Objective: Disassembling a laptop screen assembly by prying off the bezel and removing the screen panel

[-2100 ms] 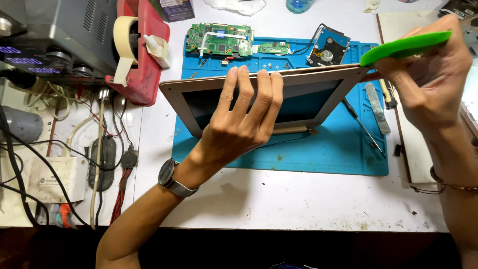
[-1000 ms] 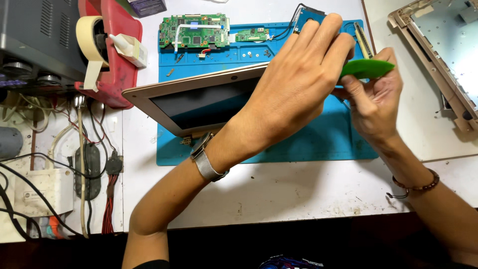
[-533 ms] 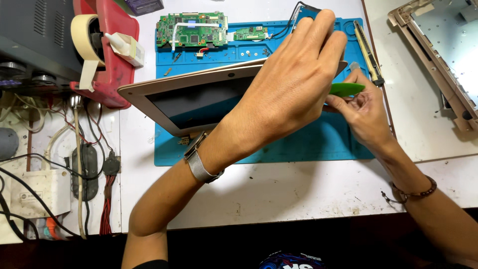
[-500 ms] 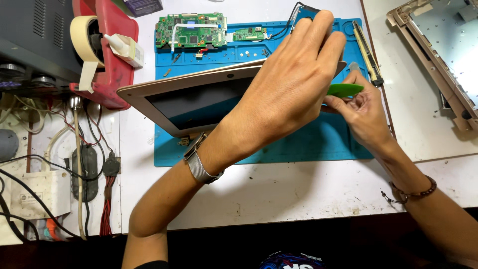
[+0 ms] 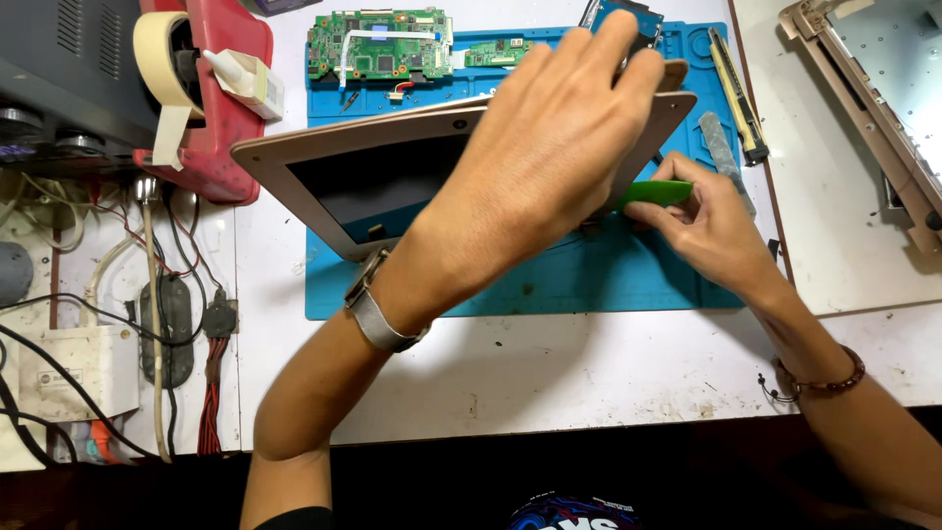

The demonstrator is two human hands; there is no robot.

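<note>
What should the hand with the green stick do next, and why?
Probably slide the green pry tool a little further along the screen frame. The right hand has its tip at the frame's edge, while the left hand holds the frame steady.

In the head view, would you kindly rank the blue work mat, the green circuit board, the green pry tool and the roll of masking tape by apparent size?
1. Blue work mat, by far the largest.
2. Green circuit board.
3. Roll of masking tape.
4. Green pry tool, though partly hidden by the right hand and the screen frame.
</note>
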